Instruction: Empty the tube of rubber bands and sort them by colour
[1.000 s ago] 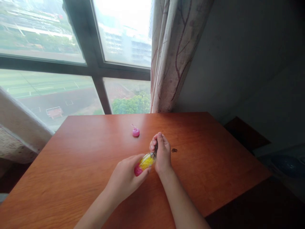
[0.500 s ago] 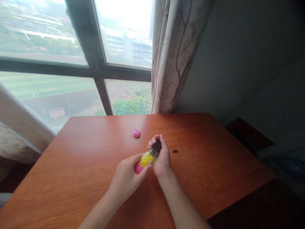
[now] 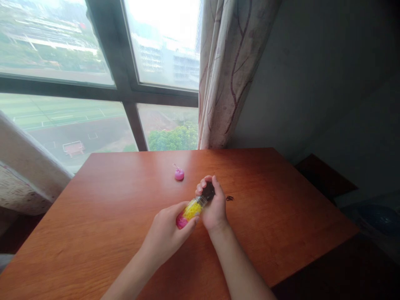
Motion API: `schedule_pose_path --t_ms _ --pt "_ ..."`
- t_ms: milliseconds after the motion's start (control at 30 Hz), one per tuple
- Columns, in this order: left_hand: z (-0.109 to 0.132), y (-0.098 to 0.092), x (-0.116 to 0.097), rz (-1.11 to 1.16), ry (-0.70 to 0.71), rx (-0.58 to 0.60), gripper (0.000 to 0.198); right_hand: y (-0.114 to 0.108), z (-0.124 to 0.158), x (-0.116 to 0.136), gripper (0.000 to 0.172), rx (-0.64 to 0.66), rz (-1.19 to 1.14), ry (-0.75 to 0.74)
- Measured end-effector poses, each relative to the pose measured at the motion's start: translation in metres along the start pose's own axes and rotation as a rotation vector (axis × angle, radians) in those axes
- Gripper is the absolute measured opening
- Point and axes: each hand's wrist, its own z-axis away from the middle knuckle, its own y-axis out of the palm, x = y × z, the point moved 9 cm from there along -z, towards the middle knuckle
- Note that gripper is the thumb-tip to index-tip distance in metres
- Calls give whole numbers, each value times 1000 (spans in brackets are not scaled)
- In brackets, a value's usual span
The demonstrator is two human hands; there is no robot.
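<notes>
a wide window (image 3: 121,92) behind a brown table (image 3: 109,200), two hands over it.
the left hand (image 3: 167,227) grips a tilted clear jar (image 3: 202,201) of yellow and pink bits (image 3: 190,212); the right hand (image 3: 217,210) cups a black clump (image 3: 208,191) at its mouth; beyond, a round pink thing (image 3: 179,174); nearby, black loops (image 3: 230,198).

Homelike room, high up

Beneath the person's fingers (image 3: 202,183) spreads a reddish-brown wooden table (image 3: 103,208); beyond them, a grey-framed glass window (image 3: 123,89) and a pale, branch-patterned fabric curtain (image 3: 231,71) suggest a home. Far below the fingers, outside, lies a green, white-lined sports field (image 3: 53,109).
</notes>
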Motion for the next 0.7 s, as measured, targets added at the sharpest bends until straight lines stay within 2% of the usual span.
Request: schedule_pose_path --t_ms 133,233,467,700 --pt "0 -2 0 -4 14 -21 18 1 1 -2 8 29 -28 22" --pt "1 -3 0 -1 20 -34 17 1 1 -1 17 38 -24 11" --pt "2 -6 -3 21 68 -77 14 0 0 -2 22 38 -32 -8" --pt "2 -11 -5 65 124 -99 18 13 5 -2 18 176 -13 13"
